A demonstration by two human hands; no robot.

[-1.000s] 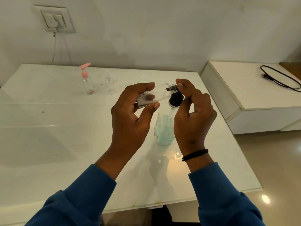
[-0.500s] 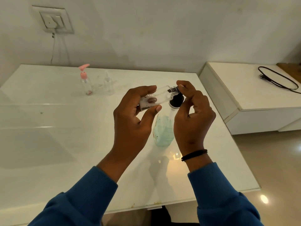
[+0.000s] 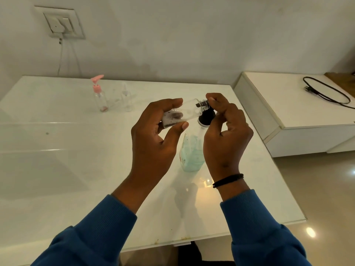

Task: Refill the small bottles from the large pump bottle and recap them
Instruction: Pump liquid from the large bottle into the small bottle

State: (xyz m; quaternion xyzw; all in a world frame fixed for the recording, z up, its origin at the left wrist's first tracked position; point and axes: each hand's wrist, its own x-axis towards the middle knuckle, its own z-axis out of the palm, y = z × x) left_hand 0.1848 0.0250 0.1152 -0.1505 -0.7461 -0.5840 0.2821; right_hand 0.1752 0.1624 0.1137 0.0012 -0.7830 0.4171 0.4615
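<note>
Filling one small bottle at the pump spout; most of the refill and all recapping judged outstanding.

Left hand [image 3: 153, 139] grips a clear small bottle [image 3: 182, 115] tilted nearly on its side, open neck against the black pump head [image 3: 206, 117] of the large pump bottle [image 3: 192, 150], which stands on the tabletop [image 3: 67, 169] about half full of pale green liquid. Right hand [image 3: 226, 131] is curled over the pump head; whether it is pressing, cannot tell. Little or no green visible in the held bottle. Pink-pump bottle [image 3: 99, 95] and another clear bottle [image 3: 126, 98] stand far back, apparently unfilled.
</note>
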